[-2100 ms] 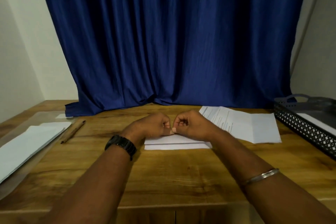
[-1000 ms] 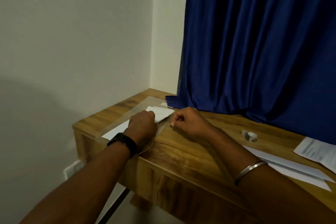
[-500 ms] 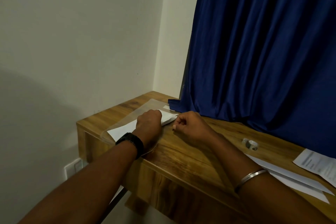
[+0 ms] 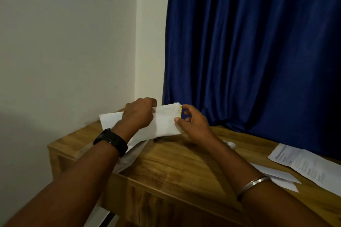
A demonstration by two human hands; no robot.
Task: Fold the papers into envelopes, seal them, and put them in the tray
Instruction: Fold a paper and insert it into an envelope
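Fingers, left hand [image 4: 139,114]: gripping the envelope [image 4: 165,121] by its top edge.
Fingers, right hand [image 4: 193,125]: pinching its right end.
Envelope: held above the bench [image 4: 175,167] corner.

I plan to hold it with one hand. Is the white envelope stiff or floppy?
Probably floppy: the envelope looks thin, and both the left hand and right hand support it. Likely light: edge grips alone hold it above the table.
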